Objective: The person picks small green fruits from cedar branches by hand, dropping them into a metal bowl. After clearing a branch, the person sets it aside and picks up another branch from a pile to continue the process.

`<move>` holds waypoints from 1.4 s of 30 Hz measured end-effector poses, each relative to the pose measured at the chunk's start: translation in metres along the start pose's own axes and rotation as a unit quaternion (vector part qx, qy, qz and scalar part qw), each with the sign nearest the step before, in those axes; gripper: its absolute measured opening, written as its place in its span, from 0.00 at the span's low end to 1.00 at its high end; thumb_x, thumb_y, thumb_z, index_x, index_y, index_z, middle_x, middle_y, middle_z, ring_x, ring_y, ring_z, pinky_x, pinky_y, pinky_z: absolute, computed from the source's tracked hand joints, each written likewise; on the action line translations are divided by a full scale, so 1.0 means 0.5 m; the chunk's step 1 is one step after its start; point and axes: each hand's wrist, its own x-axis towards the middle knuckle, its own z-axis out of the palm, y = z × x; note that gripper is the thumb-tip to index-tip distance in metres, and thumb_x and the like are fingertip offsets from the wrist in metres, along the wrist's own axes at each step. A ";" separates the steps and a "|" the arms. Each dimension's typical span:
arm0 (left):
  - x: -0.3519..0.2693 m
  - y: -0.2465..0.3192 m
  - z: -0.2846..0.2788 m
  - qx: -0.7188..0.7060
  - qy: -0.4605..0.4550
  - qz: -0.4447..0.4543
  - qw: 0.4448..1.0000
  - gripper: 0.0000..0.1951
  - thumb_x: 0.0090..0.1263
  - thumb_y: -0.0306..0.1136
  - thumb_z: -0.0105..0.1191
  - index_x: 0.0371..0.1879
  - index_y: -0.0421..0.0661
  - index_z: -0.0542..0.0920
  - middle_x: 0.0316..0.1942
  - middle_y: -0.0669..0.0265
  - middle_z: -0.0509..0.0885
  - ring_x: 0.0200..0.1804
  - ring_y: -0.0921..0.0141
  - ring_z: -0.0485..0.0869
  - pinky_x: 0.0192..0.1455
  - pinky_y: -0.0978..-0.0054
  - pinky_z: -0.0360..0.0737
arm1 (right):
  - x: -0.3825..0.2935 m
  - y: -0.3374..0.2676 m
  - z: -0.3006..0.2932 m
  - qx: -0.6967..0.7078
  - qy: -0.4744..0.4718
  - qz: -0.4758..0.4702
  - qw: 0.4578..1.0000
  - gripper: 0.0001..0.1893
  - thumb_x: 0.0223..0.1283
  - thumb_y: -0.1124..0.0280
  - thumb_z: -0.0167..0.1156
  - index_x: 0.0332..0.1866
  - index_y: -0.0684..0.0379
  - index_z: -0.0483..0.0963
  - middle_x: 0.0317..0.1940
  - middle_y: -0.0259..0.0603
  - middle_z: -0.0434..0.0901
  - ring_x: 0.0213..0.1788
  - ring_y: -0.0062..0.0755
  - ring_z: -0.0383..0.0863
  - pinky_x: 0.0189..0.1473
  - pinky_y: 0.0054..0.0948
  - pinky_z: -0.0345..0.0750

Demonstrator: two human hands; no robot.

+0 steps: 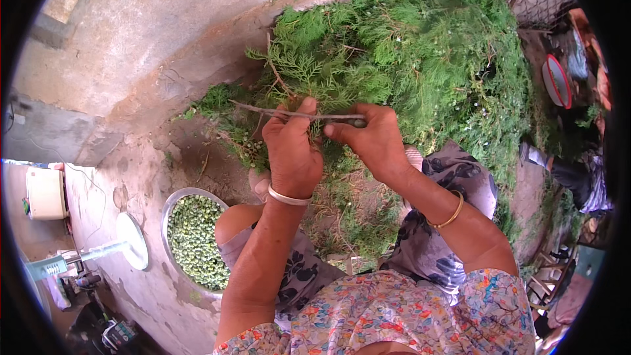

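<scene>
My left hand (294,150) grips a leafy conifer branch (308,71) that looks like arborvitae, its thumb lying over a thin bare brown twig (251,107). That twig runs across both hands; whether it belongs to the same branch is unclear. At its right end are the curled fingers of my right hand (377,138), with a small grey-green cone beside them. Just beyond my hands rises a large heap of cut conifer branches (434,54), dotted with pale cones. Left of my knee, a metal basin (167,244) holds many small green cones (194,241).
A concrete wall (162,24) bounds the heap's far left side. A stand fan's round white base (132,241) lies beyond the basin. Fallen sprigs (365,227) litter the ground between my feet. At right are another person's leg (567,172) and a red-rimmed basin (557,81).
</scene>
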 end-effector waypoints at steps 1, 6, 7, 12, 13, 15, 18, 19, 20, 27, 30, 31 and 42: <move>0.001 0.002 -0.002 0.000 0.001 0.000 1.000 0.02 0.65 0.23 0.51 0.34 0.41 0.77 0.29 0.68 0.79 0.34 0.75 0.79 0.33 0.77 0.76 | 0.000 0.001 0.001 0.000 -0.001 0.000 1.000 0.11 0.45 0.72 0.68 0.32 0.67 0.80 0.20 0.39 0.80 0.22 0.17 0.72 0.25 0.24 0.71; 0.005 0.003 -0.010 -0.037 -0.016 -0.047 0.998 0.04 0.66 0.24 0.52 0.37 0.40 0.77 0.31 0.68 0.80 0.34 0.74 0.80 0.33 0.78 0.77 | 0.005 0.010 0.000 -0.015 -0.056 -0.035 0.998 0.09 0.48 0.75 0.66 0.34 0.69 0.79 0.23 0.35 0.80 0.25 0.16 0.74 0.28 0.21 0.72; 0.009 0.005 -0.026 -0.037 -0.015 -0.047 0.998 0.04 0.66 0.24 0.52 0.37 0.40 0.77 0.31 0.68 0.80 0.34 0.74 0.80 0.33 0.78 0.77 | 0.006 0.007 -0.002 -0.015 -0.057 -0.034 0.998 0.09 0.48 0.75 0.66 0.34 0.69 0.79 0.23 0.35 0.80 0.25 0.16 0.74 0.28 0.21 0.72; 0.033 0.012 -0.087 0.558 -0.219 0.410 0.687 0.13 0.66 0.26 0.51 0.47 0.33 0.75 0.37 0.61 0.83 0.35 0.67 0.81 0.40 0.75 0.76 | 0.009 -0.010 -0.011 0.071 -0.135 -0.052 0.987 0.08 0.45 0.75 0.66 0.26 0.68 0.76 0.17 0.33 0.76 0.20 0.15 0.69 0.21 0.20 0.65; 0.031 0.015 -0.088 0.558 -0.217 0.410 0.688 0.13 0.66 0.26 0.51 0.47 0.33 0.75 0.37 0.61 0.83 0.35 0.67 0.81 0.40 0.75 0.76 | 0.009 -0.017 -0.019 0.070 -0.137 -0.052 0.987 0.08 0.45 0.75 0.66 0.26 0.68 0.76 0.17 0.33 0.76 0.20 0.15 0.69 0.21 0.20 0.65; 0.021 0.025 -0.081 0.416 -0.204 0.193 0.865 0.11 0.67 0.26 0.49 0.46 0.35 0.76 0.38 0.57 0.84 0.38 0.63 0.82 0.42 0.71 0.77 | 0.006 -0.039 -0.042 0.229 -0.208 0.071 0.948 0.08 0.47 0.76 0.63 0.31 0.68 0.75 0.19 0.37 0.76 0.17 0.15 0.67 0.18 0.19 0.62; 0.040 0.039 -0.033 -0.145 -0.020 -0.115 0.983 0.11 0.67 0.26 0.49 0.45 0.37 0.76 0.38 0.58 0.83 0.37 0.65 0.82 0.39 0.70 0.79 | 0.004 -0.043 -0.068 0.339 -0.209 0.126 0.909 0.09 0.52 0.72 0.57 0.35 0.67 0.73 0.22 0.42 0.76 0.16 0.17 0.64 0.17 0.19 0.60; 0.046 0.035 -0.049 -0.148 -0.019 -0.109 0.983 0.11 0.67 0.26 0.49 0.45 0.37 0.76 0.38 0.58 0.83 0.37 0.65 0.82 0.39 0.70 0.79 | 0.004 -0.040 -0.072 0.335 -0.214 0.123 0.909 0.09 0.52 0.72 0.57 0.35 0.67 0.73 0.22 0.42 0.76 0.16 0.17 0.64 0.17 0.19 0.60; 0.058 0.021 -0.076 -0.009 -0.054 -0.023 0.998 0.10 0.66 0.25 0.50 0.44 0.37 0.77 0.36 0.60 0.83 0.36 0.67 0.81 0.40 0.71 0.79 | 0.006 -0.034 -0.075 0.382 -0.193 0.122 0.896 0.09 0.53 0.71 0.54 0.35 0.66 0.72 0.24 0.44 0.76 0.16 0.18 0.64 0.16 0.19 0.60; 0.033 0.036 -0.049 0.120 0.134 0.170 0.969 0.04 0.58 0.22 0.57 0.30 0.35 0.77 0.26 0.67 0.79 0.29 0.71 0.77 0.36 0.70 0.74 | -0.012 -0.070 -0.092 0.444 -0.070 0.125 0.884 0.14 0.64 0.61 0.52 0.30 0.62 0.69 0.27 0.45 0.74 0.16 0.19 0.63 0.16 0.16 0.60; 0.032 0.049 -0.038 0.203 0.191 0.161 0.947 0.04 0.58 0.23 0.54 0.27 0.35 0.74 0.25 0.60 0.79 0.29 0.68 0.78 0.35 0.64 0.73 | -0.055 -0.140 -0.048 0.429 -0.106 0.107 0.891 0.15 0.65 0.60 0.53 0.29 0.62 0.69 0.27 0.45 0.73 0.17 0.19 0.63 0.16 0.16 0.60; 0.030 0.056 -0.038 0.257 0.215 0.120 0.935 0.03 0.58 0.22 0.53 0.26 0.36 0.74 0.24 0.57 0.78 0.30 0.67 0.79 0.35 0.62 0.73 | -0.073 -0.161 -0.017 0.407 -0.121 0.119 0.898 0.15 0.65 0.60 0.53 0.30 0.62 0.69 0.27 0.45 0.74 0.17 0.19 0.64 0.16 0.15 0.60; 0.127 -0.070 -0.065 0.092 0.223 0.051 0.969 0.13 0.51 0.30 0.61 0.27 0.42 0.69 0.21 0.66 0.68 0.25 0.72 0.63 0.25 0.69 0.65 | -0.207 -0.238 0.449 0.238 -0.383 0.241 0.859 0.18 0.64 0.57 0.55 0.46 0.63 0.69 0.37 0.46 0.76 0.34 0.33 0.78 0.34 0.27 0.76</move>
